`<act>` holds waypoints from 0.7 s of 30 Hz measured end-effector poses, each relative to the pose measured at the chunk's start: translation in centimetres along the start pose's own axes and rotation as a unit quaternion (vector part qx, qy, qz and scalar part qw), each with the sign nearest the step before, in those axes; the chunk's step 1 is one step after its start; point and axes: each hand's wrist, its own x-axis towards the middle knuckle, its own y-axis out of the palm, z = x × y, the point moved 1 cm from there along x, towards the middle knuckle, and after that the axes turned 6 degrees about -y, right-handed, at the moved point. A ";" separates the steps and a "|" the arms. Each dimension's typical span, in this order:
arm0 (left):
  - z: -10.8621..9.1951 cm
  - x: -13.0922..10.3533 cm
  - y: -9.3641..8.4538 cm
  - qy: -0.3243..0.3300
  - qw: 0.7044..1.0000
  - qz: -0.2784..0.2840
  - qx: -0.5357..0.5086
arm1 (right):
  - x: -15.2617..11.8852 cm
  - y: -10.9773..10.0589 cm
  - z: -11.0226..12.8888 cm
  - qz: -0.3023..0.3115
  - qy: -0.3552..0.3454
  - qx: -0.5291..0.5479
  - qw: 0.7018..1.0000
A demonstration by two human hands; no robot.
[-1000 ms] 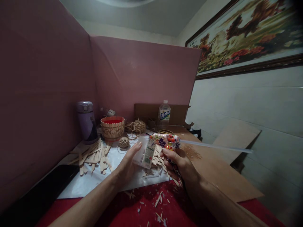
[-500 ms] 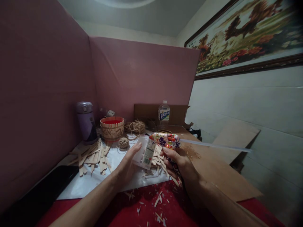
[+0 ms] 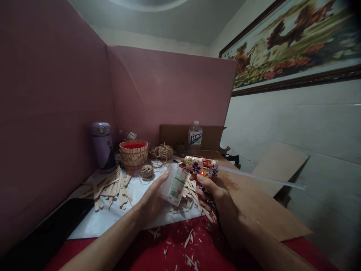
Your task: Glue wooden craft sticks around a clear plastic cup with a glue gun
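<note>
A clear plastic container (image 3: pixel 175 185) with a white and green label is gripped in my left hand (image 3: pixel 153 192), the thumb along its upper left side. My right hand (image 3: pixel 216 195) is wrapped round the handle of a flower-patterned glue gun (image 3: pixel 201 166), on which a small red light glows. A long translucent glue stick (image 3: pixel 262 177) sticks out of the gun's back to the right. The gun's dark nozzle points left, close to the container's top edge; whether they touch I cannot tell. Wooden sticks (image 3: pixel 194 197) lie beneath both hands.
Left of my hands are more wooden sticks (image 3: pixel 113 188), a purple flask (image 3: pixel 103 148), a stick-covered bowl (image 3: pixel 134 154) and a twine ball (image 3: pixel 147 172). Behind stand loose twine (image 3: pixel 162 151) and a bottle (image 3: pixel 195 137). Cardboard (image 3: pixel 262 203) lies right, a black object (image 3: pixel 53 222) front left.
The glue gun and its glue stick have shifted slightly right. The container has turned a little in my left hand, so its label shows more fully.
</note>
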 end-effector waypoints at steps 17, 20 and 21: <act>-1.3 0.1 -0.3 -0.003 0.999 -0.035 -0.016 | 1.3 -5.8 3.0 -0.062 -0.134 -0.152 0.977; -1.5 0.1 -0.5 0.007 0.999 -0.035 -0.032 | 0.8 -9.6 3.2 -0.093 -0.093 -0.307 0.942; -1.5 0.1 -0.5 0.008 0.999 -0.035 -0.036 | 0.6 -10.7 3.1 -0.083 -0.085 -0.397 0.910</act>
